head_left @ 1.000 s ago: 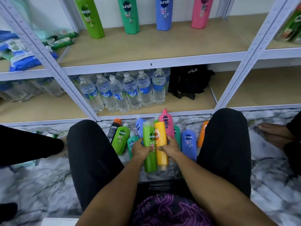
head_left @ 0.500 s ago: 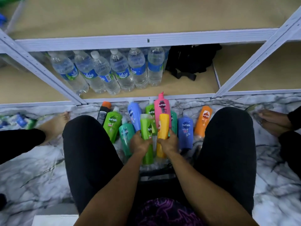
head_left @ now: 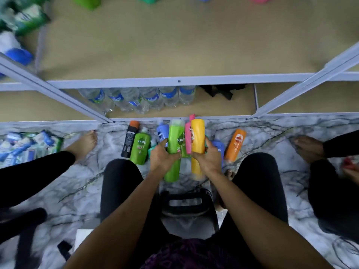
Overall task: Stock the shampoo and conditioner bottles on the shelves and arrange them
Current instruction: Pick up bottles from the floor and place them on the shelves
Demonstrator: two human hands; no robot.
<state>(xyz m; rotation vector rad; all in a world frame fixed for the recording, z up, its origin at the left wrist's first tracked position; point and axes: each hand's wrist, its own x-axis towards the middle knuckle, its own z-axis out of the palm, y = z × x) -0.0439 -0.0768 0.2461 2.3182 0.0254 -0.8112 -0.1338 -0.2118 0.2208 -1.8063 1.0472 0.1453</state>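
Note:
My left hand (head_left: pixel 162 157) grips a light green Sunsilk bottle (head_left: pixel 174 150), held off the floor between my knees. Beside it my right hand (head_left: pixel 206 159) grips a yellow bottle (head_left: pixel 197 138). Behind them on the marble floor lie more bottles: a second green bottle (head_left: pixel 140 147), a black bottle with an orange cap (head_left: pixel 129 139), a blue bottle (head_left: pixel 162 132), a pink bottle (head_left: pixel 188 140), another blue bottle (head_left: pixel 218 150) and an orange bottle (head_left: pixel 235 144). The wide shelf board (head_left: pixel 174 45) lies above, with the bottoms of green, teal, blue and pink bottles at its far edge.
Water bottles (head_left: pixel 136 100) and a black bag (head_left: pixel 223 92) fill the lowest shelf. Slanted metal uprights (head_left: pixel 58 94) frame the bay. Other people's feet (head_left: pixel 83 144) stand left and right. Packets (head_left: pixel 27 146) lie on the floor at left. A black stool (head_left: pixel 186 204) is under me.
Both hands have lifted the green and yellow bottles up off the pile. The view has tilted and risen, so the middle shelf board now fills the top.

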